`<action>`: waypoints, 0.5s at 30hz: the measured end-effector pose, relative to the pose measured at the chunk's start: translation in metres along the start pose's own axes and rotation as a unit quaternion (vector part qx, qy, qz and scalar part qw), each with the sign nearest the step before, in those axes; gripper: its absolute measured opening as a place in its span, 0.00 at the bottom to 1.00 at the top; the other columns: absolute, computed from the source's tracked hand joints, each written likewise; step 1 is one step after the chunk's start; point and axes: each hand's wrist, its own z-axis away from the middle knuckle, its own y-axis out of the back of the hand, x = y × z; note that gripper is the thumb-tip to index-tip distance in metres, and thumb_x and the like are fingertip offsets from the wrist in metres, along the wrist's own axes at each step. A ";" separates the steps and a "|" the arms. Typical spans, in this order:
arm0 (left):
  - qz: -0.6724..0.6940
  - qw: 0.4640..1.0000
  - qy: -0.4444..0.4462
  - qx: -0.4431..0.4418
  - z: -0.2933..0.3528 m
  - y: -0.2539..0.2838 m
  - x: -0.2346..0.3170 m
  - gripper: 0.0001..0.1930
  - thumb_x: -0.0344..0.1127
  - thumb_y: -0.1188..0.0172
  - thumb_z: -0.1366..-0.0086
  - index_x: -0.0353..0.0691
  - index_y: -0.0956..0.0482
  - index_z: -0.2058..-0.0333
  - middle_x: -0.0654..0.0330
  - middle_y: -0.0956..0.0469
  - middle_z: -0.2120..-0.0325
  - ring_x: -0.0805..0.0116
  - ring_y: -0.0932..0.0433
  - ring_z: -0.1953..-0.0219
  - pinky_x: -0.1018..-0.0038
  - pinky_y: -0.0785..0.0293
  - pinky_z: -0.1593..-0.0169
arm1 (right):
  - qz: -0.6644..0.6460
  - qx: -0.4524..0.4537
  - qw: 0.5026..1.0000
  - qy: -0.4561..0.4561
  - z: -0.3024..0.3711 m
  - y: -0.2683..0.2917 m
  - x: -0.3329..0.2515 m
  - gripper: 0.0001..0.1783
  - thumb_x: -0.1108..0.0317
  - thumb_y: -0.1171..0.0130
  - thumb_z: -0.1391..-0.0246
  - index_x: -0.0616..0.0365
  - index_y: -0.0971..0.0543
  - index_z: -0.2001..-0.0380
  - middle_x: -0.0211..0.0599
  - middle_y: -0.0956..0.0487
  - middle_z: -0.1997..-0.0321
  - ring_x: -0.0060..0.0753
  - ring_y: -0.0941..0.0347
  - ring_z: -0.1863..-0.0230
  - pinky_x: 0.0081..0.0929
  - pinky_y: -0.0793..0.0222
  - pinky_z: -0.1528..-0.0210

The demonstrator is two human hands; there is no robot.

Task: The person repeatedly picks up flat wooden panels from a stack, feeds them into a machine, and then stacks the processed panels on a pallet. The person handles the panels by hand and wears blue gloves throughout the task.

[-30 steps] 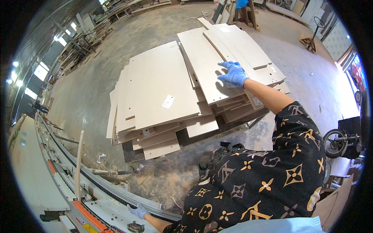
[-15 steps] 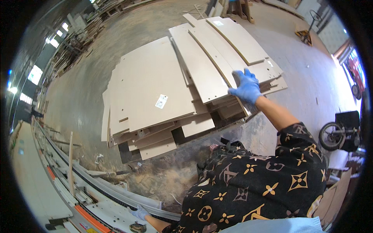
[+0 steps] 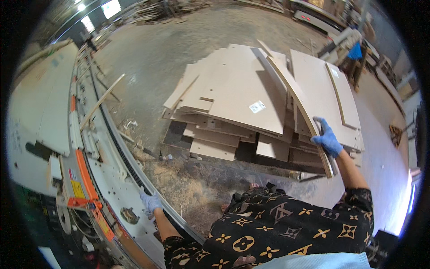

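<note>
My right hand point(image 3: 329, 139), in a blue glove, grips the near end of a long pale board point(image 3: 299, 103). The board is tipped up on its edge above a stack of flat panels, with its far end over the stack. Beside it lies a wide pale panel point(image 3: 242, 85) with a white label point(image 3: 257, 106), a notch and small drilled holes. My left hand point(image 3: 151, 201), also gloved, rests with fingers extended on the metal bed point(image 3: 117, 188) of a long machine at the left, holding nothing.
A narrow wooden strip point(image 3: 102, 102) leans across the machine's rail. Orange guards point(image 3: 85, 172) run along the machine. More panels point(image 3: 319, 89) lie on the stack's right side. Sawdust covers the floor point(image 3: 197, 186) near me. Another person point(image 3: 356, 54) stands at the far right.
My right hand has closed on a board and raised it on edge from the stack. My view has turned left, showing more of the machine. My left hand remains at the machine bed.
</note>
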 end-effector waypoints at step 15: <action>0.735 0.642 0.095 -0.197 0.120 0.017 0.105 0.22 0.34 0.48 0.35 0.47 0.36 0.42 0.57 0.29 0.49 0.63 0.31 0.45 0.65 0.33 0.43 | 0.081 -0.457 0.775 0.430 0.041 -0.207 -0.124 0.50 0.61 0.29 0.79 0.40 0.32 0.42 0.59 0.43 0.35 0.62 0.43 0.38 0.47 0.48 0.36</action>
